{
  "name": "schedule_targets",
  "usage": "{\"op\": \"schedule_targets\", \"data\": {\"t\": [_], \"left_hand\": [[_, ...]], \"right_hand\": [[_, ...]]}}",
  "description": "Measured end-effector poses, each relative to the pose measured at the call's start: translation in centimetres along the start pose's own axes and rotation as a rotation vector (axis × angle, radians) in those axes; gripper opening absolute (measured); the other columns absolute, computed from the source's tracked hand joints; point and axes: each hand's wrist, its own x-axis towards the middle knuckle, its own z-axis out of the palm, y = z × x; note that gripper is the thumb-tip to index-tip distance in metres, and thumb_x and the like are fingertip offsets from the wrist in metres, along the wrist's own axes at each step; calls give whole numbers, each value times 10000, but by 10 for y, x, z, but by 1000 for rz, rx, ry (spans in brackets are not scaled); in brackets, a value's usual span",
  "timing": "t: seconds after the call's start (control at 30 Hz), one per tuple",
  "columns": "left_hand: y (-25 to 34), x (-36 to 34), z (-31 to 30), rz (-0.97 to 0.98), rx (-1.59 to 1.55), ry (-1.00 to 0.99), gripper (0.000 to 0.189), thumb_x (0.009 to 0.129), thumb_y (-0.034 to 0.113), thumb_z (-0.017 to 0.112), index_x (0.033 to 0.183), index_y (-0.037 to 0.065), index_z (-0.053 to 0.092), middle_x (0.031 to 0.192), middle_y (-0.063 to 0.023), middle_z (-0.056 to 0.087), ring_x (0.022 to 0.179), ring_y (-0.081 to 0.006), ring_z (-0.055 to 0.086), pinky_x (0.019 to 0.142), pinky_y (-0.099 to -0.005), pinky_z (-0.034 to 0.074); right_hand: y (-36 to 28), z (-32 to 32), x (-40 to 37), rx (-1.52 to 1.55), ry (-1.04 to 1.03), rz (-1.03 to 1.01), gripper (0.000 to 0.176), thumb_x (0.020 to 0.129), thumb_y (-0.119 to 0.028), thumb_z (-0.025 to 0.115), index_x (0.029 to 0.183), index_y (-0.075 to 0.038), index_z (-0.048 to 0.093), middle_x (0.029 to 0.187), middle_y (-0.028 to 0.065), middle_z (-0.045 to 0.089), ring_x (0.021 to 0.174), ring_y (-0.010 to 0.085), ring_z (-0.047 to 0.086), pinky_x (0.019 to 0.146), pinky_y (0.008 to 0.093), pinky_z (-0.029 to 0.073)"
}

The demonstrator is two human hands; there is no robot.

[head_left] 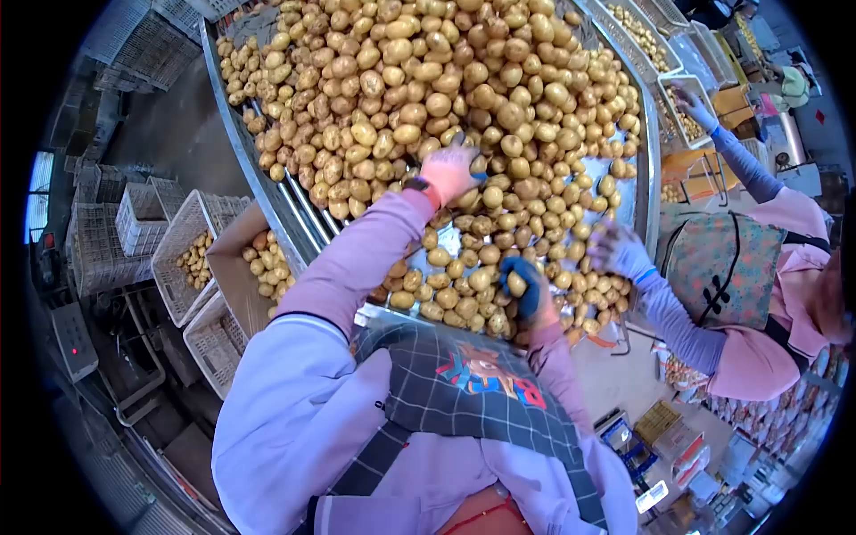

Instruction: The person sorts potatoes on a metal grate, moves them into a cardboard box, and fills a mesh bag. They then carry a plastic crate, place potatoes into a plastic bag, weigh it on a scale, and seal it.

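A large metal sorting table [234, 134] is heaped with yellow potatoes [428, 80]. My left hand [448, 171], in a pink glove, reaches far out and rests on the pile with its fingers curled among the potatoes; whether it grips one is hidden. My right hand [528, 292], in a blue glove, is near the table's front edge and is closed around a single potato [515, 283]. Purple sleeves and a checked apron cover my arms and chest below.
A co-worker in pink with a floral apron stands at the right, one gloved hand [617, 250] on the potatoes, the other hand [694, 109] at a small white crate. A cardboard box [234, 267] and a white crate [174, 245] holding potatoes sit left of the table. A scale [617, 432] is at lower right.
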Motion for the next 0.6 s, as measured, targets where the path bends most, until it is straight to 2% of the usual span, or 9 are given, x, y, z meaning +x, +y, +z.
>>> {"op": "schedule_targets", "data": {"t": [0.17, 0.2, 0.3, 0.33, 0.37, 0.43, 0.47, 0.53, 0.6], "left_hand": [[-3, -81, 27, -52, -172, 18, 620, 701, 443, 762, 1228, 163, 595, 1229, -204, 561, 1011, -343, 615, 900, -413, 492], [-3, -93, 28, -36, -162, 45, 615, 688, 431, 771, 1227, 187, 599, 1417, -187, 399, 1070, -332, 597, 907, -404, 497], [-19, -125, 30, -80, -473, 256, 645, 708, 432, 780, 1270, 183, 582, 1454, -199, 360, 1173, -339, 548, 960, -376, 473], [-36, -132, 49, -62, -681, 387, 614, 771, 388, 753, 1287, 116, 562, 1416, -184, 422, 1170, -308, 555, 939, -360, 489], [-36, -143, 42, -207, -1250, 386, 527, 841, 300, 706, 1274, 40, 554, 1310, -149, 524, 1065, -258, 604, 854, -329, 528], [-57, -170, 22, -373, -1796, 313, 485, 884, 242, 656, 1294, 20, 522, 1216, -120, 580, 929, -210, 636, 762, -284, 551], [-64, -182, 12, -352, -1873, 291, 530, 888, 275, 639, 1330, 31, 478, 1198, -118, 587, 906, -172, 628, 751, -276, 546], [-82, -201, 4, -295, -2042, 221, 589, 926, 324, 571, 1403, 44, 370, 1229, -127, 567, 897, -150, 626, 740, -290, 549], [-85, -216, -4, -359, -2053, 222, 565, 921, 304, 593, 1370, 15, 407, 1166, -142, 602, 827, -160, 635, 716, -273, 559]], "right_hand": [[-100, 59, 76, -386, -134, -354, 325, 856, -177, 596, 1130, -8, 643, 1033, 64, 664, 920, 141, 614, 804, 262, 495], [-120, 81, 92, -569, -137, -335, 336, 836, -198, 619, 1125, -31, 651, 1069, 73, 665, 949, 159, 622, 834, 280, 495], [-164, 160, 142, -1282, -148, -536, 421, 797, -238, 628, 1200, -112, 626, 1188, 128, 639, 1057, 240, 621, 920, 335, 476], [-173, 185, 153, -1464, -140, -506, 452, 800, -231, 600, 1242, -135, 598, 1239, 139, 605, 1099, 268, 598, 948, 361, 460], [-174, 203, 164, -1641, -133, -464, 487, 802, -224, 572, 1284, -158, 569, 1291, 150, 571, 1141, 297, 575, 976, 387, 445], [-124, 196, 217, -1924, -94, -679, 496, 822, -182, 488, 1315, -168, 541, 1293, 171, 557, 1133, 328, 575, 963, 395, 456], [-123, 209, 216, -2071, -229, -348, 450, 841, -173, 465, 1281, -144, 558, 1311, 160, 537, 1151, 321, 566, 974, 401, 449], [-109, 211, 212, -2141, -201, -283, 430, 846, -174, 469, 1264, -130, 562, 1295, 157, 547, 1149, 324, 566, 967, 410, 452], [-111, 204, 196, -2153, -221, -273, 383, 855, -186, 480, 1206, -85, 598, 1229, 169, 592, 1130, 296, 582, 937, 418, 475]]}}
